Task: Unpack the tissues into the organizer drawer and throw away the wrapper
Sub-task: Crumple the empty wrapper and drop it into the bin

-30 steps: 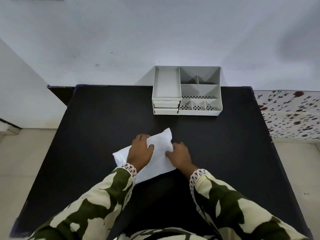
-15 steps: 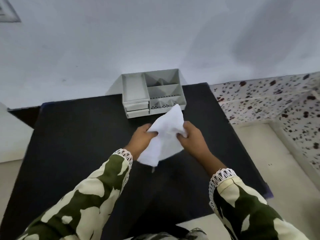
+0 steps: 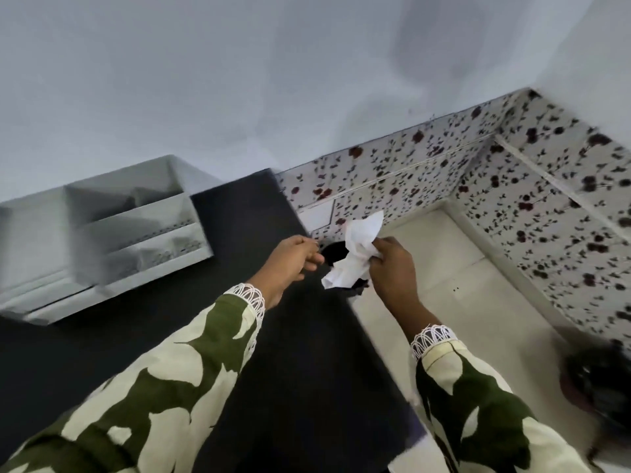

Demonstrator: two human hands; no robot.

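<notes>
My right hand (image 3: pixel 392 268) is shut on a crumpled white wrapper (image 3: pixel 355 257), holding it in the air just past the right edge of the black table (image 3: pixel 290 370). My left hand (image 3: pixel 290 264) hovers a little to the left of the wrapper, apart from it, with loosely curled fingers and nothing in them. The grey organizer (image 3: pixel 102 233) stands at the back left of the table; it is blurred, and its drawers sit low on its left side. A dark round shape (image 3: pixel 333 252) shows behind the wrapper; I cannot tell what it is.
To the right of the table lies pale floor (image 3: pixel 444 302), bounded by flower-patterned tiles (image 3: pixel 546 216) along the wall. A dark blurred object (image 3: pixel 604 390) sits on the floor at the lower right. A plain grey wall fills the top.
My view has swung to the right. The white wrapper went from flat on the table, to lifted in both hands, to crumpled in my right hand alone beyond the table edge; my left hand let go.
</notes>
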